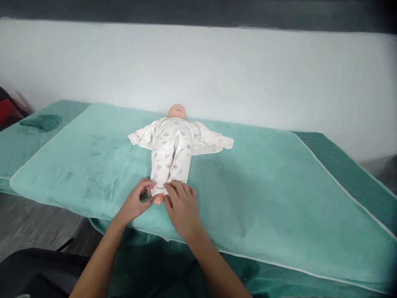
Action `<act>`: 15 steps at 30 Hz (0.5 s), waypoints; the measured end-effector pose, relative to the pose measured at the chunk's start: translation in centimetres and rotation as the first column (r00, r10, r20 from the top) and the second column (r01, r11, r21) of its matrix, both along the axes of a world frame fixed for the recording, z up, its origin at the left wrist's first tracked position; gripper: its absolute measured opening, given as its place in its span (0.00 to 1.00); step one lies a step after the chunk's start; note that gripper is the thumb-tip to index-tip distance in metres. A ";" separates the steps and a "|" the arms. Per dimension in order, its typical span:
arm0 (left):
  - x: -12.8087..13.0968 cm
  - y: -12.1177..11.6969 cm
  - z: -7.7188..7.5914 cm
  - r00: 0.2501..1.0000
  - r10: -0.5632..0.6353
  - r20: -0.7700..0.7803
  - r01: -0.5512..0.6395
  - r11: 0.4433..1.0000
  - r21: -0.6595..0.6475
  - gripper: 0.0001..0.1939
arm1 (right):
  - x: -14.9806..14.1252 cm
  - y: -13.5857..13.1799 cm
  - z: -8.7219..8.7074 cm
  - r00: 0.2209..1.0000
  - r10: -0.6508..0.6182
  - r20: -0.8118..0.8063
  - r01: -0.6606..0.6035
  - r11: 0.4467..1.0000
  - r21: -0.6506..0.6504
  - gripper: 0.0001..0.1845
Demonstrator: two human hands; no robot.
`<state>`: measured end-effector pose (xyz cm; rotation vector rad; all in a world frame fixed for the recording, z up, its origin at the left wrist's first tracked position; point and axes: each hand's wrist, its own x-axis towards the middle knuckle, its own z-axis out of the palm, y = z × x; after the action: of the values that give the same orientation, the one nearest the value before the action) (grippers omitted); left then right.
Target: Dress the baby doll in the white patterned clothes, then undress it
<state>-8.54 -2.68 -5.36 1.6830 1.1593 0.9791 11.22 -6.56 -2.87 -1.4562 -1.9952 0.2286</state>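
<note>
From my remote seat, I see the left hand (135,203) half curled in the lower middle of the frame, with a gap between thumb and forefinger. Its fingertips meet the cuff of the patterned trousers (163,155) on the left, and its thumb is beside the doll's bare foot (158,199). I can't tell whether it pinches any cloth. The doll lies just left of centre, its head (176,111) toward the wall and its legs toward me, which I judge puts both cuffs within easy reach. The patterned top (211,138) has its 2 sleeves spread out sideways, so they lie away from the legs. The right hand (185,209) bends over the same hem from the right, its fingers close together and its thumb near the foot; whether it grips the cloth is hidden from me. With 1 hand on each side, I'd say the cuff can be kept level around the ankle.

Left to right beyond that, I see a red and black item (8,111) at the left edge, grey flooring (29,223) below it, and a dark green cushion (43,122) on the bed. A pale green mat (263,186) with white piping spans the frame, over a darker green cover (330,163) that shows at right. Behind stands a white wall (248,74) with a dark band (198,12) across the top.
</note>
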 end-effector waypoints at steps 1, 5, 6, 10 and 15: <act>0.1 -0.1 0.0 1.000 -0.007 -0.023 0.008 1.000 0.011 0.20 | -0.2 0.3 -0.1 1.000 -0.023 0.017 0.023 1.000 0.005 0.13; 0.4 -0.3 -0.3 0.999 -0.002 -0.041 0.002 1.000 0.006 0.11 | -0.4 0.6 -0.4 0.998 -0.059 -0.003 0.059 0.998 0.023 0.07; 0.3 -0.3 -0.4 0.999 -0.006 -0.036 0.006 1.000 -0.002 0.07 | -0.4 0.5 -0.4 0.998 -0.052 -0.036 0.053 0.998 0.032 0.08; -0.7 -0.5 -0.6 0.985 0.015 0.171 -0.006 0.999 -0.054 0.05 | -0.3 -0.6 0.3 0.978 0.028 -0.209 -0.014 0.997 0.071 0.09; -2.4 -0.6 -1.5 0.935 -0.050 0.350 0.117 0.978 -0.172 0.06 | 0.1 -2.0 0.1 0.966 0.075 -0.247 -0.064 0.996 0.054 0.13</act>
<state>-10.96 -3.31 -6.83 1.3330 0.9085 1.0257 11.35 -8.54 -2.73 -1.2626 -1.8363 0.3747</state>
